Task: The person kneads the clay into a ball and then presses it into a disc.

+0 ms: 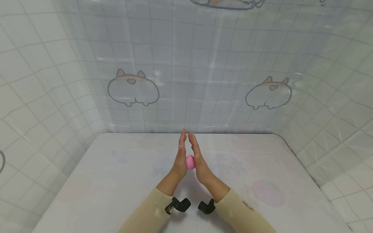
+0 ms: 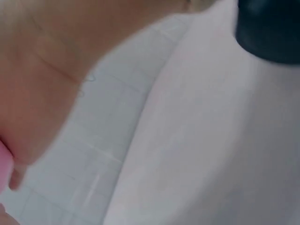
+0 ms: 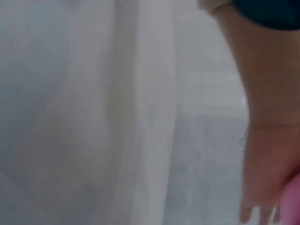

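Note:
A small pink lump (image 1: 190, 162), smooth and roundish, is pressed between two palms above the table. My left hand (image 1: 181, 158) lies flat against its left side, fingers straight and pointing away from me. Against the other side is my right hand (image 1: 200, 161), its fingers also straight. The fingertips of both hands lean towards each other with a narrow gap between them. In the left wrist view the pink lump (image 2: 4, 166) shows at the left edge by the palm. The right wrist view has part of it (image 3: 292, 201) at the lower right corner.
A pale table (image 1: 122, 181) with faint printed shapes spreads under the hands. Behind it hangs a grid-patterned curtain (image 1: 201, 77) with cartoon animal drawings, and similar sheets stand at both sides. Black wrist cameras (image 1: 182, 205) are strapped over the beige sleeves (image 1: 148, 210).

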`<state>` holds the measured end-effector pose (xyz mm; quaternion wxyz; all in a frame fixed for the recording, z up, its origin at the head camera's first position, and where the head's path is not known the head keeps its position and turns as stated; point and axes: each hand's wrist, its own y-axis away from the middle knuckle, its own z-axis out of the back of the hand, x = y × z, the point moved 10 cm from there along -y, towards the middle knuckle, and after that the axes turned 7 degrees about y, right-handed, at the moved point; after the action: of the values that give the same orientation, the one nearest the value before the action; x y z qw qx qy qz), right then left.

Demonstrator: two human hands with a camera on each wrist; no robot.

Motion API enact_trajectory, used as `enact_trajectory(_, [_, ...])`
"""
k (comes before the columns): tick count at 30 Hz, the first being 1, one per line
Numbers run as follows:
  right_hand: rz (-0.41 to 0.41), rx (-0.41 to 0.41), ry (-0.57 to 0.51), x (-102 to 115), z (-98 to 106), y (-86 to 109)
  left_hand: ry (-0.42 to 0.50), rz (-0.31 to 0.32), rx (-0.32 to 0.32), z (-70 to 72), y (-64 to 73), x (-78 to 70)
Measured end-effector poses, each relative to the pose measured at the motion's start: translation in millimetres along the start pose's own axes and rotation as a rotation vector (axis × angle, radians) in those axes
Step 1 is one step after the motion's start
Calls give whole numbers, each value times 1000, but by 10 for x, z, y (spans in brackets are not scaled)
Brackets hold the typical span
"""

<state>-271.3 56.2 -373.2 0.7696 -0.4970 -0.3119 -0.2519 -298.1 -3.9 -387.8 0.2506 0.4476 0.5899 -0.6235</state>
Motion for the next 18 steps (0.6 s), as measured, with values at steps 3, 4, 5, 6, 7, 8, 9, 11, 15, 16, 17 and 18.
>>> enact_trajectory(3, [19, -67, -22, 60, 78, -9, -44, 47, 35, -22, 25, 81])
enact_trajectory(4, [25, -89, -30, 76, 108, -15, -76, 59, 46, -29, 36, 105])
enact_trajectory(5, [33, -110, -37, 91, 138, -20, -103, 70, 57, -37, 47, 125])
enact_trajectory(6, [35, -128, -44, 98, 167, -27, -124, 85, 68, -45, 59, 152])
enact_trajectory(7, [41, -144, -47, 113, 195, -36, -144, 98, 79, -53, 72, 175])
enact_trajectory(8, [39, -160, -46, 120, 221, -44, -160, 113, 88, -59, 84, 202])
enact_trajectory(9, [31, -174, -38, 112, 245, -51, -172, 131, 99, -68, 100, 228])
enact_trajectory(11, [3, -200, -16, 94, 290, -69, -179, 158, 132, -100, 135, 266])
enact_trajectory(15, [-108, -232, 21, -32, 350, -106, -165, 148, 207, -188, 190, 247])
enact_trajectory(16, [-130, -233, 20, -64, 353, -118, -155, 126, 220, -208, 197, 221])
enact_trajectory(17, [-147, -229, 21, -101, 354, -128, -143, 102, 232, -227, 203, 191])
enact_trajectory(18, [-161, -222, 16, -137, 351, -138, -132, 70, 240, -242, 207, 153])
